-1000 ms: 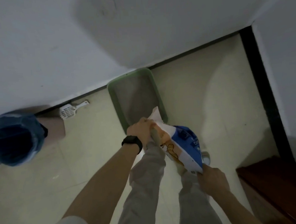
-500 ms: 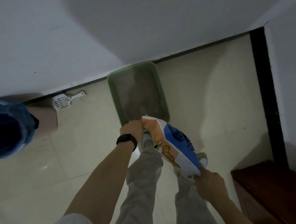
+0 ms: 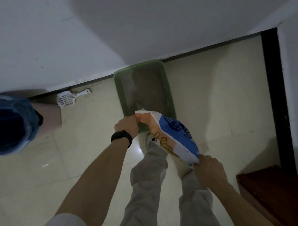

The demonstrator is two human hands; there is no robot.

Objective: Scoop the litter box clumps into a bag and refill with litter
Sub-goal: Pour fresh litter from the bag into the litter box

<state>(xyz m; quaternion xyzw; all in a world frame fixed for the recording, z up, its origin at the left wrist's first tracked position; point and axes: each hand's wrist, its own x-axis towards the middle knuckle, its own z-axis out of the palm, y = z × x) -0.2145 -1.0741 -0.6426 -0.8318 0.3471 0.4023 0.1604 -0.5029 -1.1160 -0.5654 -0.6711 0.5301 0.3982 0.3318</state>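
Observation:
A green litter box (image 3: pixel 169 94) stands on the floor against the wall, grey litter covering its bottom. Over its near end I hold a blue, orange and white litter bag (image 3: pixel 170 137), tilted with its open mouth down toward the box. My left hand (image 3: pixel 127 125) grips the bag's open top edge. My right hand (image 3: pixel 209 168) grips the bag's bottom corner, raised behind. A white slotted scoop (image 3: pixel 66 100) lies on the floor by the wall, left of the box.
A bin lined with a blue plastic bag (image 3: pixel 9 125) stands at the left. A dark wooden piece of furniture (image 3: pixel 278 192) is at the lower right. My legs and shoes are just below the litter box. A dark door frame (image 3: pixel 274 87) runs along the right.
The bag's mouth has shifted from the middle of the box back to its near end. More grey litter now covers the box's bottom.

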